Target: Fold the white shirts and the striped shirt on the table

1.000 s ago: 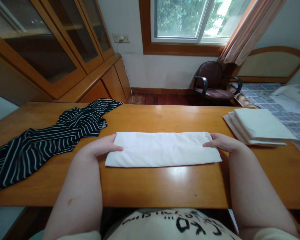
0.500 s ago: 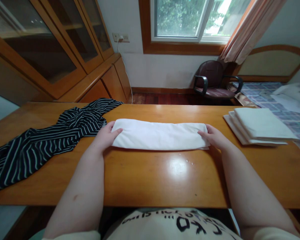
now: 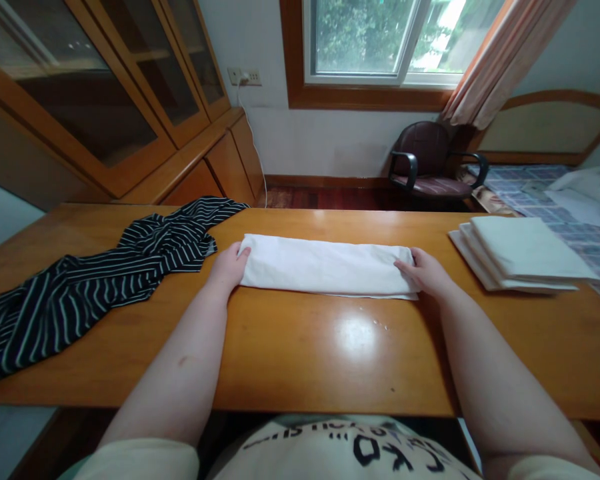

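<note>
A white cloth [image 3: 325, 268], folded into a long narrow strip, lies across the middle of the wooden table [image 3: 300, 347]. My left hand [image 3: 229, 265] grips its left end, thumb on top and fingers tucked under the edge. My right hand [image 3: 427, 272] holds the right end in the same way, fingers pinched on the cloth. Both forearms stretch out over the table from the near edge.
A black garment with white stripes [image 3: 90, 280] sprawls over the table's left part. A stack of folded white cloths [image 3: 520, 257] sits at the right. Beyond the table are wooden cabinets [image 3: 130, 100], an armchair [image 3: 433, 163], a window and a bed [image 3: 570, 200].
The cloth was a wide flat strip near me; both hands folded it away from me into a narrower strip and carried it farther up the table. The hands now sit closer together.
</note>
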A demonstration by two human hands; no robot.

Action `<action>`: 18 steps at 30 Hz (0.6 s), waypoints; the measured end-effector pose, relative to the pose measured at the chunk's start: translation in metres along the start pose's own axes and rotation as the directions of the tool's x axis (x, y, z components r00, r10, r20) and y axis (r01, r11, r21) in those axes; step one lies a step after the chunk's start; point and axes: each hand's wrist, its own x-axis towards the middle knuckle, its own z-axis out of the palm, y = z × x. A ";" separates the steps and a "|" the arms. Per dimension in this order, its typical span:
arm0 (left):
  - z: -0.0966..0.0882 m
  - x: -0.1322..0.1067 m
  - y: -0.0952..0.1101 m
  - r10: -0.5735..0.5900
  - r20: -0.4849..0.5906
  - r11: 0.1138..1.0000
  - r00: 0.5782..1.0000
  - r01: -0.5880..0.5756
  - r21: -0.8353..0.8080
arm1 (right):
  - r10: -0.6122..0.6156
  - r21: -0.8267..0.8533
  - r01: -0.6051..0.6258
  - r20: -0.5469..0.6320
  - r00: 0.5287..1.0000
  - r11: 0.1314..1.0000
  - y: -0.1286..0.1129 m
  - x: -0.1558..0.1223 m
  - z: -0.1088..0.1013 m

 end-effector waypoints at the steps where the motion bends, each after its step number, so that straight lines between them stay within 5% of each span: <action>1: 0.000 0.001 -0.001 -0.006 0.011 1.000 1.000 0.006 0.012 | 0.013 -0.022 -0.013 -0.003 1.000 1.000 -0.001 0.000 0.000; 7: -0.018 -0.007 -0.001 -0.093 0.107 0.987 0.990 0.078 0.137 | 0.122 0.034 -0.128 0.153 0.981 0.991 -0.007 -0.006 -0.004; 14: -0.034 -0.015 -0.007 -0.159 0.356 0.987 0.921 0.135 0.091 | 0.162 0.166 -0.223 0.318 0.934 0.960 -0.011 -0.012 -0.012; 16: -0.036 -0.017 -0.007 -0.097 0.344 0.993 0.934 0.112 -0.024 | 0.172 0.163 -0.241 0.353 0.920 0.957 -0.014 -0.014 -0.014; 18: -0.036 -0.017 -0.006 0.000 0.207 0.993 0.978 0.025 -0.119 | 0.165 0.155 -0.225 0.330 0.930 0.962 -0.015 -0.015 -0.014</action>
